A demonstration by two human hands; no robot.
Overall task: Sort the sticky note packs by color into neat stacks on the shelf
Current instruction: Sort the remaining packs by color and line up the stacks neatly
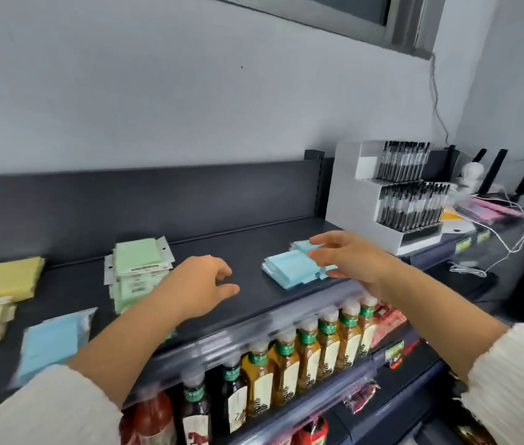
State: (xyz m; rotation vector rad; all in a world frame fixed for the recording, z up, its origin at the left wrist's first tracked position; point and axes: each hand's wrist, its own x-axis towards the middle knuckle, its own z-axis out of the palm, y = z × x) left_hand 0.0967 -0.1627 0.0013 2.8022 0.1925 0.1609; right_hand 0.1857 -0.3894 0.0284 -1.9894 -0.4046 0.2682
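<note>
On the dark shelf (248, 245) lie sticky note packs sorted by colour. Yellow packs (0, 284) sit at the far left, a green stack (137, 268) stands left of centre, and a blue stack (289, 268) lies right of centre. A single blue pack (50, 342) rests at the front left, partly behind my left forearm. My left hand (196, 284) hovers over bare shelf between the green and blue stacks, fingers loosely curled and holding nothing. My right hand (347, 256) is over the right edge of the blue stack with fingers spread; contact is unclear.
A white display box of black pens (408, 191) stands on the shelf at the right. Pink packs (491, 208) and white cables (511, 248) lie beyond it. Bottles (305, 351) line the lower shelf below the front edge.
</note>
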